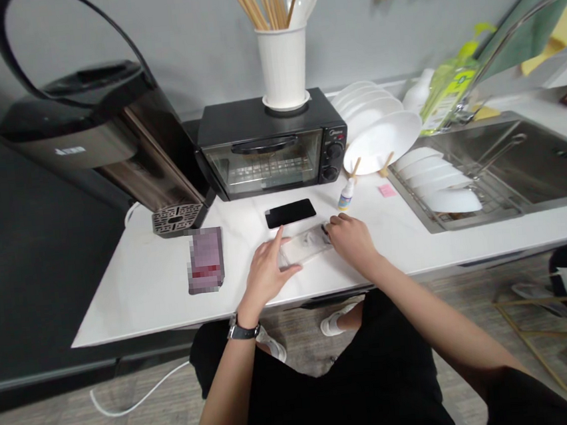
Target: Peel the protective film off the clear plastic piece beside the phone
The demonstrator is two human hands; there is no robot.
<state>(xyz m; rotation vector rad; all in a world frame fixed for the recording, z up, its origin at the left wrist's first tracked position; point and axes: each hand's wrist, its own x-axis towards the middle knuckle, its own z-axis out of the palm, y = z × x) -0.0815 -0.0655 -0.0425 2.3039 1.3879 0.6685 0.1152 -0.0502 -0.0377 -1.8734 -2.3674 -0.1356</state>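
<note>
Head view: a clear flat case point(305, 246) is seen on the white counter point(142, 306), in front of the toaster oven point(267, 150). Its left end is held by the left hand point(265, 271), index finger along the far edge, thumb at the near edge. The right hand point(352, 240) is placed at the other end, fingers curled in by a small dark part; whether anything is pinched there cannot be told. A black phone point(291, 213) is laid face up between case and oven. A small white bottle point(346, 196) is stood in front of the oven's right end, a pink note point(386, 190) farther right. A pixelated purple item point(206, 255) is placed front-left of the oven. White plates point(381, 141) are racked just right of it.
</note>
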